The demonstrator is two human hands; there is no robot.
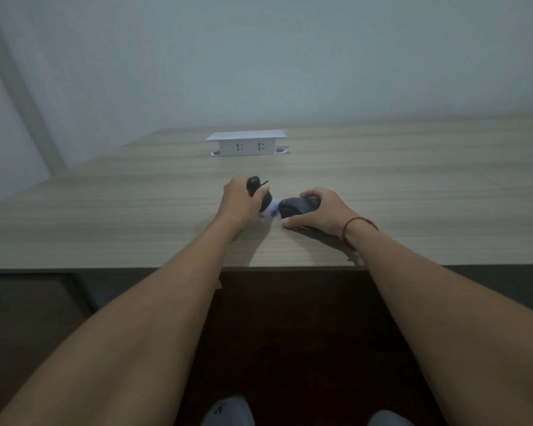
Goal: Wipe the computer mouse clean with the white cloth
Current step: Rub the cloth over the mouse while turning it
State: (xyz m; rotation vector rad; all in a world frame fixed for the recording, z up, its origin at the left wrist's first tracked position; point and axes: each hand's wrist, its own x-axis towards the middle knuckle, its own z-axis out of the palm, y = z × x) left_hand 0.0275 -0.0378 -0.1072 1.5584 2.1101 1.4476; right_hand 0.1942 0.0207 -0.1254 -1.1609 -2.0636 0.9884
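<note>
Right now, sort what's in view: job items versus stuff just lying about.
Job: mouse in right hand; white cloth and a dark object, perhaps a bottle, in left hand.
Lying about: socket box on the desk.

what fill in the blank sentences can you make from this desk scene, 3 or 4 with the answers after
1. The right hand grips the dark computer ____ on the wooden desk.
2. The left hand presses a ____ cloth against the front of the mouse.
3. A thin ____ string circles the right wrist.
4. The white socket box stands at the ____ of the desk, beyond both hands.

Missing words: mouse; white; red; back
</note>
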